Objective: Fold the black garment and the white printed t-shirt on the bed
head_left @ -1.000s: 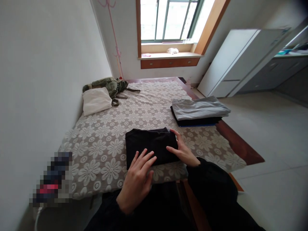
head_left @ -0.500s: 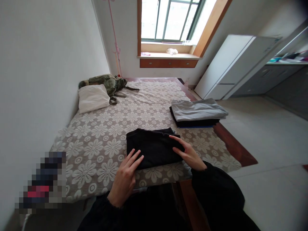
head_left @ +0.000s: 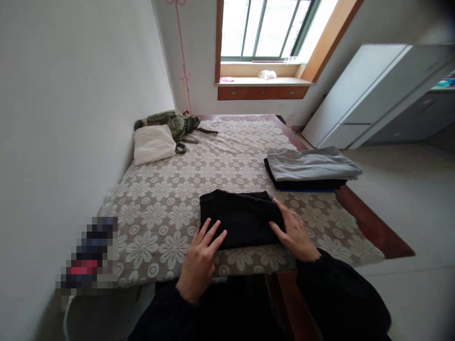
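Note:
A folded black garment (head_left: 245,220) lies near the front edge of the table-like surface, a thin bluish strip showing at its upper right corner. My left hand (head_left: 202,258) rests on its lower left part, fingers spread and flat. At the garment's right side is my right hand (head_left: 293,229), its thumb on the cloth and its index finger along the right edge, the two apart. Whether any of its other fingers reach under the cloth is hidden. Beyond the right hand sits a stack of folded clothes, with a grey garment (head_left: 313,163) on top of black ones (head_left: 309,184).
A flowered cloth (head_left: 183,192) covers the surface. Far left lie a white folded cloth (head_left: 153,146) and a green backpack (head_left: 176,122) by the wall. Behind stand a pink rack (head_left: 182,57), a window sill (head_left: 249,81) and a white fridge (head_left: 359,90). A pixelated patch hides something at left.
My view has turned left, so everything sits further right in the picture. My right hand has slid slightly down along the garment's right edge; my left hand stays on it.

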`<action>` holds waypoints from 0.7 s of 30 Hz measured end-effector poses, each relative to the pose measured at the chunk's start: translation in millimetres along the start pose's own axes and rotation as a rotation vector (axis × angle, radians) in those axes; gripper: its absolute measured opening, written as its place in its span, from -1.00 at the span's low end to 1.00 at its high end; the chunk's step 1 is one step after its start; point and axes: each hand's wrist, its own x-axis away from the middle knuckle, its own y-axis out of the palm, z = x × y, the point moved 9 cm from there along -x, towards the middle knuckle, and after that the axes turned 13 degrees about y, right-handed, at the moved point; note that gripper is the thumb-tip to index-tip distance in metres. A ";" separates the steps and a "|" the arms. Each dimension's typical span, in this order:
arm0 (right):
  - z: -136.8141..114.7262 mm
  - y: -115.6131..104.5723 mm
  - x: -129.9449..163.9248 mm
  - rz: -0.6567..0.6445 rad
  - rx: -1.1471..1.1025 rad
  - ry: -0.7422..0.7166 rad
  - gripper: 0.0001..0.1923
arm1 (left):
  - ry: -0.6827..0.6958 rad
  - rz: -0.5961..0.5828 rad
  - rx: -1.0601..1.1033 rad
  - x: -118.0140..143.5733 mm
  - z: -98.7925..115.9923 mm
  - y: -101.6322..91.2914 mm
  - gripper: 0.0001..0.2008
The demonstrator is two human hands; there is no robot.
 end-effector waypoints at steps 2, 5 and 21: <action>1.1 3.6 2.5 0.038 0.096 -0.005 -0.28 | -0.051 0.027 -0.143 1.3 -2.2 -3.7 -0.07; -4.2 7.3 2.5 -0.003 0.040 -0.032 -0.26 | -0.158 0.027 -0.258 3.5 -5.9 -6.7 -0.12; 17.7 7.8 -3.8 -0.154 -0.864 0.322 -0.23 | -0.348 0.472 -0.823 97.1 -57.5 -194.8 -0.55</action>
